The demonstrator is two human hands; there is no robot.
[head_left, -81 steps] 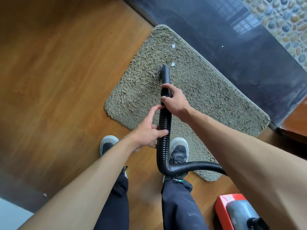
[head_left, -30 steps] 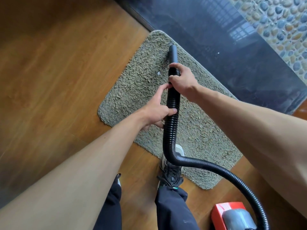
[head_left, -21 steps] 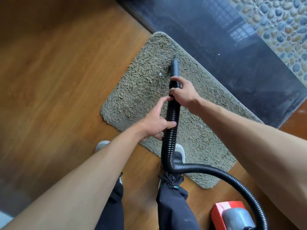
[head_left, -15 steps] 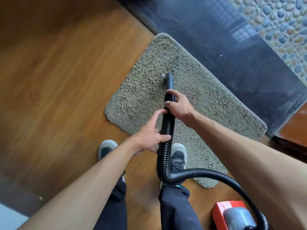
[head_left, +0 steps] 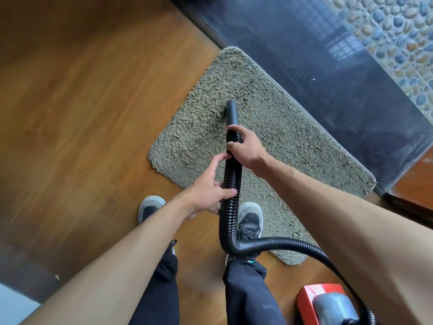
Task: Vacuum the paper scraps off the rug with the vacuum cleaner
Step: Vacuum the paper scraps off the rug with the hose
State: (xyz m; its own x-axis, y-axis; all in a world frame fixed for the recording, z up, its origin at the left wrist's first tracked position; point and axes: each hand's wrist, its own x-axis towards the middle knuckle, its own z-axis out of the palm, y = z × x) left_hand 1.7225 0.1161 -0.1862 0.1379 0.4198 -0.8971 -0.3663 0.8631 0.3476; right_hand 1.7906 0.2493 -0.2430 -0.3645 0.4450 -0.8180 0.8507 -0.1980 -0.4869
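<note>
Your left hand (head_left: 208, 191) and right hand (head_left: 246, 148) grip the hose (head_left: 230, 181); hold the nozzle (head_left: 232, 111) low on the rug (head_left: 293, 141), sweeping slowly toward twelve o'clock.

Soft, even daylight, moderately bright. A window grid glares on the dark glossy floor strip (head_left: 328, 73), top right. The wood floor (head_left: 82, 113) is dimmer and slightly smeared at left. The rug (head_left: 293, 146) is sharp. Wide-angle stretch balloons the right forearm (head_left: 363, 242) at the edge.
</note>
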